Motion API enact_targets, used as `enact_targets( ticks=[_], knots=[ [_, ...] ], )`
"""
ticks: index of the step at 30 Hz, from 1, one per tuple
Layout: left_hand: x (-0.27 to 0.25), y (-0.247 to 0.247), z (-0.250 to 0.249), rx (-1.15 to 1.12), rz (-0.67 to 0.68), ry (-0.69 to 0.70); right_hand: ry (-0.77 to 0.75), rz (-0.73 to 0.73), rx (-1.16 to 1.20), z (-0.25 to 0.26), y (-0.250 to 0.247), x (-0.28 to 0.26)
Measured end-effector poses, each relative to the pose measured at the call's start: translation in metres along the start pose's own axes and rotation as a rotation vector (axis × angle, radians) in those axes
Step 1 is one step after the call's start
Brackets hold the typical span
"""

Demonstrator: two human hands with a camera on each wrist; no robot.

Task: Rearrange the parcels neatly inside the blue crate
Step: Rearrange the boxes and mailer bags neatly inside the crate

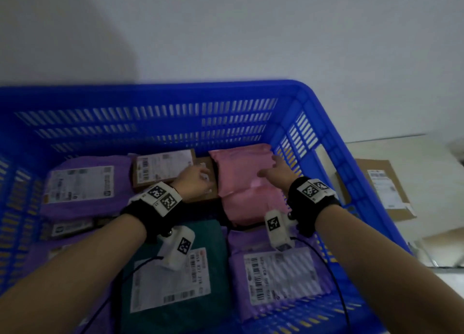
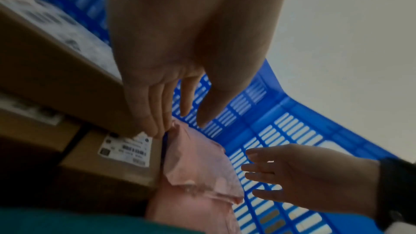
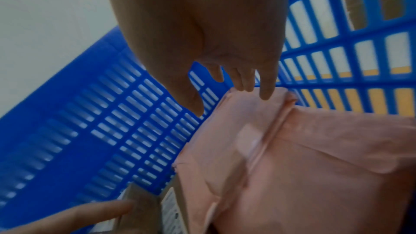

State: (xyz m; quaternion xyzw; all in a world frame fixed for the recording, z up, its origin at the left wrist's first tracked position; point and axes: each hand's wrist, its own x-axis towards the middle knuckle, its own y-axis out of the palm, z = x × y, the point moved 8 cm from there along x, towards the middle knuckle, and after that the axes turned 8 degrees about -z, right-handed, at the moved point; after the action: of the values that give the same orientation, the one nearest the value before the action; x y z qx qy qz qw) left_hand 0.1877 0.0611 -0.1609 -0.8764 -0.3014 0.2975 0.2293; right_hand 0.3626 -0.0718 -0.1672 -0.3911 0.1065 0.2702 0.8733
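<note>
Pale grey wall fills the upper frame behind a blue slotted plastic crate [image 1: 155, 117] holding labelled parcels. At centre, the left hand [image 1: 193, 183] rests straight-fingered against a brown cardboard box [image 1: 160, 169]; just right, the right hand [image 1: 277, 171] hovers spread over a pink plastic mailer [image 1: 241, 180].

Purple, teal, pink mailers [image 1: 247, 180] and brown boxes [image 1: 163, 169] lie flat in the blue crate [image 1: 175, 90].
</note>
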Motion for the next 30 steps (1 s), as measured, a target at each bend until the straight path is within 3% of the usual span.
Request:
enact_targets(
  ticks=[4, 9, 15, 23, 30],
  knots=[
    [0.007, 0.030, 0.001, 0.101, 0.088, -0.106, 0.058, 0.016, -0.109, -0.023, 0.001, 0.012],
    [0.021, 0.049, 0.013, 0.038, 0.086, -0.224, 0.170, 0.009, -0.099, -0.041, 0.007, 0.024],
    [0.026, 0.062, 0.010, -0.335, 0.078, -0.386, 0.135, 0.029, -0.147, -0.041, 0.013, 0.033],
    [0.027, 0.056, 0.005, -0.467, 0.002, -0.448, -0.083, 0.141, -0.424, -0.026, 0.012, 0.023],
    [0.019, 0.031, -0.018, -0.568, 0.000, -0.444, -0.459, 0.061, -0.507, 0.028, 0.010, -0.014]
  ],
)
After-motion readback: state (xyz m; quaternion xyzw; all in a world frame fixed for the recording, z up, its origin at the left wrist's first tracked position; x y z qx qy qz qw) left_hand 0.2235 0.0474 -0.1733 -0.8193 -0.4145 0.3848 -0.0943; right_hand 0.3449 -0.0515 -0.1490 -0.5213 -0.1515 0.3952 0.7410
